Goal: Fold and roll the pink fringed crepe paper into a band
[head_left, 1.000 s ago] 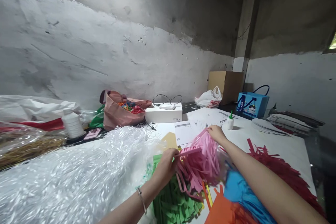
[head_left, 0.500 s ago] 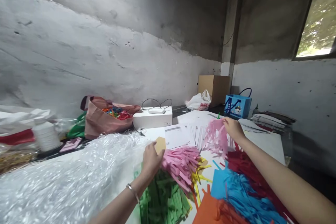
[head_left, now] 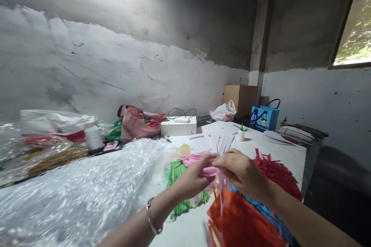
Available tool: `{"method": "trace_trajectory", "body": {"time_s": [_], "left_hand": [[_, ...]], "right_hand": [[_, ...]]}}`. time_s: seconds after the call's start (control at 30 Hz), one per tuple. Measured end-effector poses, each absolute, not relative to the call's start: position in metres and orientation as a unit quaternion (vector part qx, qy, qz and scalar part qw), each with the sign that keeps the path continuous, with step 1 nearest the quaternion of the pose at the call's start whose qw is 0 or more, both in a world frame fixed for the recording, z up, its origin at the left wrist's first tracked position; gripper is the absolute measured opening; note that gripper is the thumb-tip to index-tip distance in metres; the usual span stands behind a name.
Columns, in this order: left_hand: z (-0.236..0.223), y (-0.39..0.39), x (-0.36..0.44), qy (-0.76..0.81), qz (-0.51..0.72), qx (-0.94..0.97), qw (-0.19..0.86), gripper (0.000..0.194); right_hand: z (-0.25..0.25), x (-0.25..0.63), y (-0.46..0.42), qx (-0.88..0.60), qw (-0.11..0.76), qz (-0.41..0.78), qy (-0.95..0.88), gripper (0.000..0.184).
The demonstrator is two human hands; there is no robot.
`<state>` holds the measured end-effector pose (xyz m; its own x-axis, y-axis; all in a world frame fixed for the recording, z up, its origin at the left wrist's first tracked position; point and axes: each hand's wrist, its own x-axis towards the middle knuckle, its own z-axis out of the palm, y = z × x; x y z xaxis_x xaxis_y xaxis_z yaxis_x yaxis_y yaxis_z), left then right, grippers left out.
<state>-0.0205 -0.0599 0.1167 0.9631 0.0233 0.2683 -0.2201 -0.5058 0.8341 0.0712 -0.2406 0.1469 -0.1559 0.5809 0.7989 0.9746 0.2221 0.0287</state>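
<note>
My left hand [head_left: 194, 176], with a silver bangle at the wrist, and my right hand [head_left: 247, 171] meet over the middle of the table. Pinched between their fingertips is a pink fringed paper tassel [head_left: 222, 188], its strips hanging down. Just behind lies more pink fringed paper [head_left: 191, 158], partly covered by my left hand. Green fringed paper [head_left: 176, 177] rests under my left forearm's far side. Orange fringed paper [head_left: 242, 216] lies below the hands, over blue strips [head_left: 268, 214]. A dark red fringed bundle [head_left: 276, 173] sits beyond my right wrist.
A heap of clear shiny strips [head_left: 95, 193] covers the left side. A green-tipped glue bottle [head_left: 241, 134] stands behind white paper cards [head_left: 203, 144]. At the back are a pink bag [head_left: 135, 127], a white box [head_left: 179, 127], a carton [head_left: 246, 98] and a blue bag [head_left: 265, 117].
My right hand has come left and down with the pink tassel, uncovering the glue bottle. My left hand has moved right, off the pink pile, to join it. The view has shifted left.
</note>
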Motion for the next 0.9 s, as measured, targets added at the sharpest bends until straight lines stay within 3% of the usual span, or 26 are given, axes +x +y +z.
{"method": "trace_trajectory", "body": {"time_s": [0.13,0.23,0.4,0.47,0.57,0.73,0.83,0.9], "left_hand": [[0.113,-0.065,-0.079,-0.006,-0.018,0.816,0.578,0.036],[0.109,-0.074,-0.124,0.041,-0.050,0.788,0.612,0.029],[0.105,-0.091,-0.191,0.102,-0.011,0.760,0.641,0.045],[0.099,-0.096,-0.212,0.114,0.007,0.735,0.669,0.044],[0.079,-0.098,-0.237,0.150,0.031,0.680,0.717,0.049],[0.044,-0.088,-0.276,0.226,-0.005,0.634,0.740,0.089],[0.038,-0.075,-0.308,0.224,-0.026,0.752,0.619,0.082],[0.035,-0.068,-0.332,0.216,0.043,0.867,0.447,0.071]], "right_hand": [[0.141,0.033,-0.257,-0.585,0.427,-0.172,-0.668,0.027],[0.122,0.009,-0.266,-0.615,0.512,0.003,-0.600,0.023],[0.068,-0.031,-0.262,-0.597,0.567,0.202,-0.530,0.085],[0.049,-0.046,-0.255,-0.594,0.556,0.244,-0.528,0.076],[0.032,-0.060,-0.242,-0.587,0.529,0.258,-0.557,0.041],[0.040,-0.040,-0.237,-0.602,0.493,0.140,-0.612,0.028],[0.053,-0.020,-0.243,-0.591,0.435,0.071,-0.675,0.028],[0.053,-0.013,-0.246,-0.585,0.375,0.039,-0.718,0.030]]}}
